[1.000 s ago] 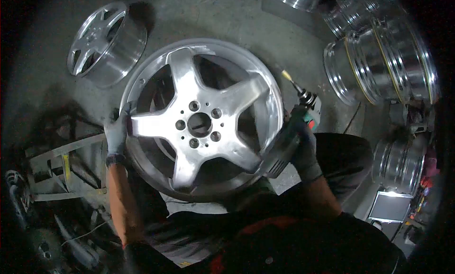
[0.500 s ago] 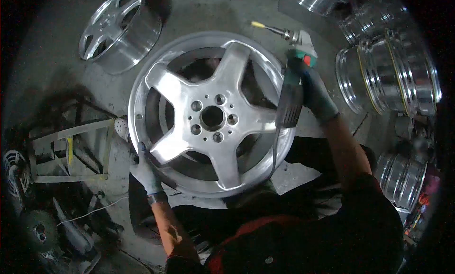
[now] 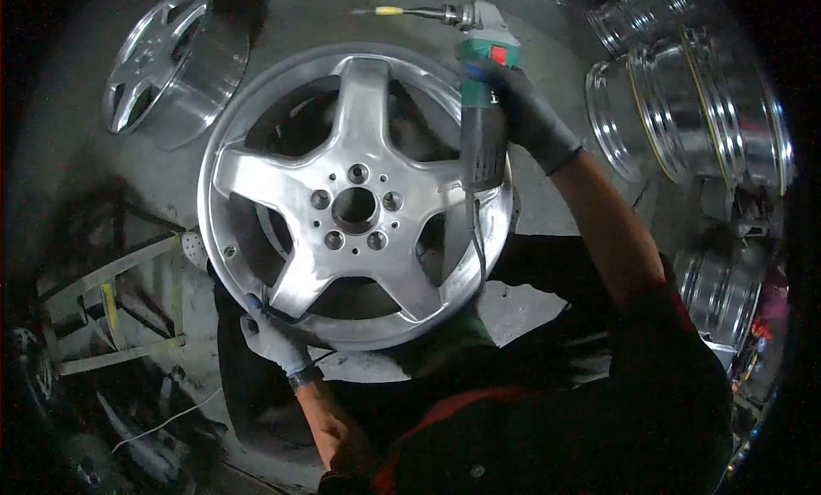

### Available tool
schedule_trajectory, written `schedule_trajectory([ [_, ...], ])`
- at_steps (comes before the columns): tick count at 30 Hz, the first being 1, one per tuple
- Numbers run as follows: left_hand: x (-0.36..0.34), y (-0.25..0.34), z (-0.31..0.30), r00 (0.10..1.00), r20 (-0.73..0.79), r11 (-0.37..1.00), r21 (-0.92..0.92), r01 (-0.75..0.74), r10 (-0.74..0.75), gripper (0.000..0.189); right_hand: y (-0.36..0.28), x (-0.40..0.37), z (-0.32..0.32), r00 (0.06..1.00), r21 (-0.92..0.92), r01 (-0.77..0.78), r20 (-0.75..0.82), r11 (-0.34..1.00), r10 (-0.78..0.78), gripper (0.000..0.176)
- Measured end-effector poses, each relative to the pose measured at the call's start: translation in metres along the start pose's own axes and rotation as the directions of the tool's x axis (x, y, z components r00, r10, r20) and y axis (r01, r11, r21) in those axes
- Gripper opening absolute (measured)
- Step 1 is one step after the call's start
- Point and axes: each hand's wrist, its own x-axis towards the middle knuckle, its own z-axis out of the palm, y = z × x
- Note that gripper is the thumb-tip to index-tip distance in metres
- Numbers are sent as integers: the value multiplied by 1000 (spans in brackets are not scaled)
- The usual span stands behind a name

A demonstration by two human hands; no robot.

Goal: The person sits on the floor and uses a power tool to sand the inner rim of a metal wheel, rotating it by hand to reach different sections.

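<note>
A silver five-spoke alloy wheel (image 3: pixel 295 285) lies face up before me, its spokes and rim shiny. My left hand (image 3: pixel 275 343), in a grey glove, is closed on the rim at the lower left, with the thumb over the edge. In my gloved right hand (image 3: pixel 532 110) is a green and black power grinder (image 3: pixel 484 144) with a red switch. Its long metal shaft points left above the far rim and ends in a yellow-banded tip (image 3: pixel 389 11), apart from the wheel. The grinder's cord (image 3: pixel 479 238) hangs across the rim's right side.
Another alloy wheel (image 3: pixel 209 84) stands tilted on the floor at the upper left. Several polished rims (image 3: pixel 684 110) are stacked along the right, with another rim (image 3: pixel 723 298) below. A metal frame (image 3: pixel 120 354) and a pale cable (image 3: pixel 171 422) lie at the left.
The wheel has turned counterclockwise, and my left hand has moved down with its rim. My right hand has carried the grinder up and left, its shaft now nearly level.
</note>
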Motion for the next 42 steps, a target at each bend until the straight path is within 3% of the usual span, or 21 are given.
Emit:
schedule_trajectory([
  [4,-2,1,2,998,-58,991,135,-23,31,40,10,7,-10,1000,-27,-8,17,1000,8,46],
  [6,-7,13,11,998,-62,998,56,24,-21,30,11,5,-11,999,-5,-27,28,1000,27,47],
  [13,-4,11,12,997,-80,997,79,7,-1,35,12,-4,-13,1000,68,-7,-21,998,8,48],
  [16,-4,12,18,998,-59,1000,-25,-9,7,37,7,-5,-21,1000,38,-24,-15,999,24,49],
  [21,1,17,20,1000,11,1000,-5,25,-25,40,16,0,-41,996,51,-39,86,998,34,49],
  [23,3,14,21,999,-8,996,72,-52,53,41,17,-1,-45,989,56,-139,67,989,136,50],
  [25,7,7,15,998,37,998,3,-58,58,42,13,-9,-41,994,61,-109,30,992,107,49],
  [30,19,0,11,996,64,991,116,-71,64,48,8,-30,-64,997,21,-54,-50,998,55,46],
  [32,18,3,15,997,53,987,146,-60,53,50,6,-52,-73,990,-35,139,35,990,-138,46],
  [33,17,5,18,992,16,971,204,-126,126,51,-2,-68,-68,989,-38,140,41,989,-139,46],
  [35,17,11,23,980,-19,947,261,-187,198,53,-18,-110,-59,995,167,89,-67,982,-79,48],
  [37,21,15,26,935,-68,816,513,-267,349,60,-20,-146,-67,996,254,91,-50,963,-81,49],
  [38,30,10,27,958,-29,897,362,-255,285,59,-20,-163,-69,996,342,88,-37,936,-80,51],
  [39,39,3,29,959,-37,899,358,-251,282,59,-17,-178,-68,993,445,90,-113,891,-44,53],
  [41,52,-5,33,908,-27,764,550,-336,418,61,-23,-207,-66,998,583,50,-54,811,-23,55],
  [42,50,0,35,927,-12,797,515,-316,375,62,-20,-217,-67,998,580,49,-48,813,-26,55],
])
